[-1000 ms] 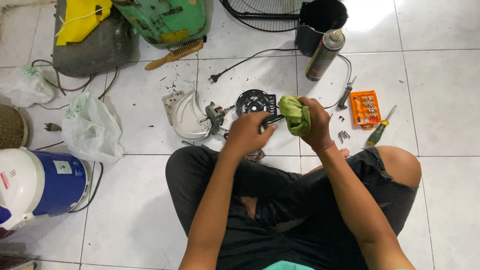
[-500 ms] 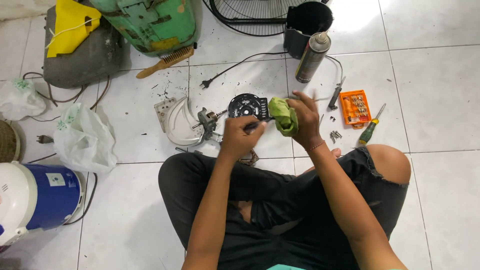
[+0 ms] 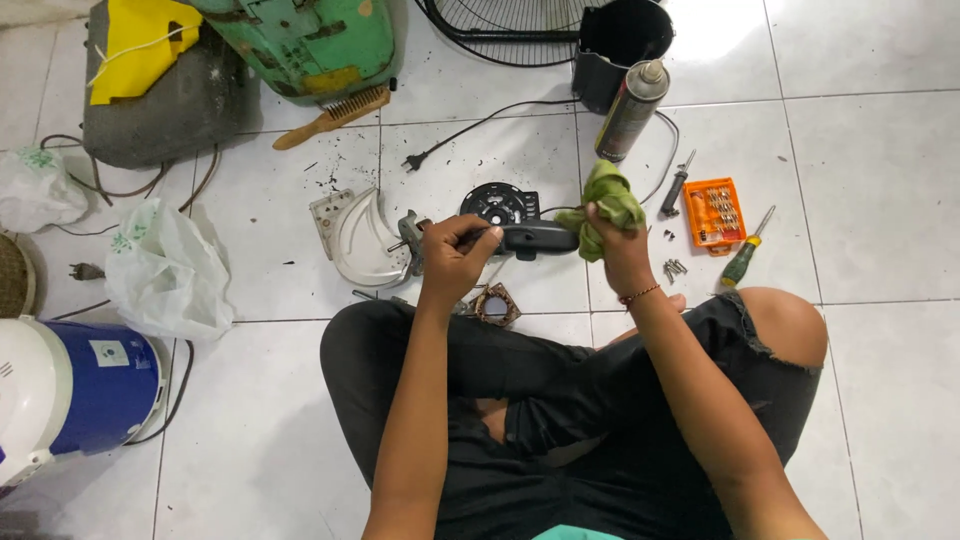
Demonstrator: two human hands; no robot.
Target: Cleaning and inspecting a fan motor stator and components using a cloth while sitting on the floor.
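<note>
Head view: left hand (image 3: 455,255) fingers closed around black housing (image 3: 535,238), right hand (image 3: 618,245) fingers clutching green rag (image 3: 608,200).

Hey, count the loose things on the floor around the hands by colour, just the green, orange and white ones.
Green: 2, the rag in the right hand and the screwdriver
Orange: 1, the bit case
White: 3, two bags and the curved cover
Total: 6
</note>
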